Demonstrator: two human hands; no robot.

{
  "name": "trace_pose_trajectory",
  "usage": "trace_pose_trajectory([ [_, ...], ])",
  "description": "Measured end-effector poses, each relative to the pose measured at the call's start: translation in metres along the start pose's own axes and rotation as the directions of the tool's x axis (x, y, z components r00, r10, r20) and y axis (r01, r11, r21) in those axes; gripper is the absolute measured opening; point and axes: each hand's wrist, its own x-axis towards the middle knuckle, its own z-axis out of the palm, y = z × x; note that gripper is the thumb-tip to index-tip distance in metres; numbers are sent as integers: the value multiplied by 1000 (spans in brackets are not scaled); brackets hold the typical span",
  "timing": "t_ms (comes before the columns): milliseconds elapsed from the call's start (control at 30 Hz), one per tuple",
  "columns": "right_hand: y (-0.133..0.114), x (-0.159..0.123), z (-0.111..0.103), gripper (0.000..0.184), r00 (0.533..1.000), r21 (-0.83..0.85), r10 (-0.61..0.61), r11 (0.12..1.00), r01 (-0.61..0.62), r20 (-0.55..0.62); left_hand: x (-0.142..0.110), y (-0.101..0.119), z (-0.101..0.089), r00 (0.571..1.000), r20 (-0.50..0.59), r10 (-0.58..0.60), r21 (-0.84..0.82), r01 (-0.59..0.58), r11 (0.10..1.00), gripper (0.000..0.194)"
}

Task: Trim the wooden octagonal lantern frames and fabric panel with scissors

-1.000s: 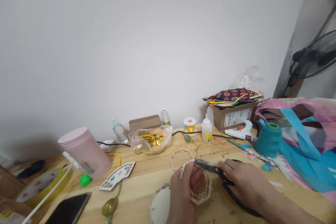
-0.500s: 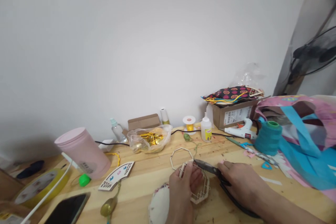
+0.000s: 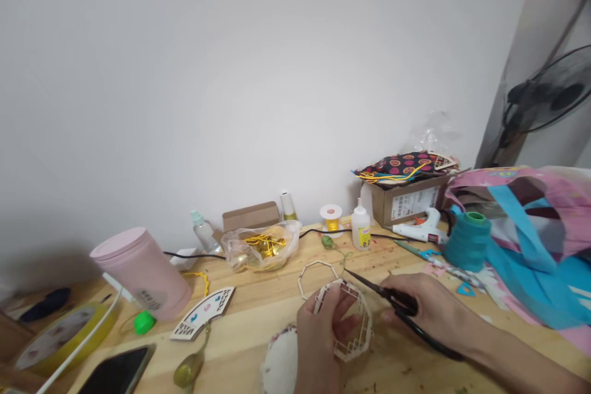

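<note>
My left hand (image 3: 318, 335) is closed on a pale octagonal lattice frame (image 3: 357, 345), thumb in front and fingers reaching through its opening. In my right hand (image 3: 422, 308) is a pair of black-handled scissors (image 3: 369, 283), blades together and pointing up-left, just above the frame's upper edge. Behind the frame a thin octagonal ring (image 3: 318, 263) lies on the wooden table. A round white piece with a patterned edge (image 3: 279, 360) lies to the left of my left wrist, partly covered by it.
Behind stand a glue bottle (image 3: 361, 228), a spool of yellow thread (image 3: 331, 218) and a plastic bag of gold bells (image 3: 263, 246). On the right are a teal thread cone (image 3: 468, 243) and a glue gun (image 3: 425, 228). A pink cup (image 3: 143, 271) and a phone (image 3: 117, 372) are on the left.
The scissors have drawn away from the frame's upper edge, and their blades now point more steeply upward. My right hand has turned and its grip has shifted. My left hand still holds the frame.
</note>
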Motion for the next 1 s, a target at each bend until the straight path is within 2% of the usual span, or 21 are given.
trace_pose_trajectory([
  [167, -5, -10, -9, 16, 1000, -85, 19, 996, -17, 20, -3, -3, 1, 997, 70, -17, 66, 12, 998, 19],
  [267, -2, -14, -3, 9, 999, -238, -21, 971, 10, -44, -4, -5, 4, 998, 52, -41, 92, 36, 995, 17],
  [467, 6, -15, 10, 15, 991, -443, -91, 896, 38, -98, -5, -5, 8, 1000, -17, -10, 133, 12, 991, 16],
  [600, 7, -14, 12, 15, 986, -467, -115, 883, 45, -123, -5, -5, 8, 999, -34, -5, 143, 10, 990, 17],
  [733, 7, -15, 10, 15, 987, -460, -136, 884, 80, -91, -5, -5, 8, 999, -48, 4, 159, 3, 987, 16],
  [1000, 4, -15, 11, 14, 993, -419, -92, 906, 56, -67, -5, -4, 7, 1000, -22, -15, 149, 18, 989, 15],
])
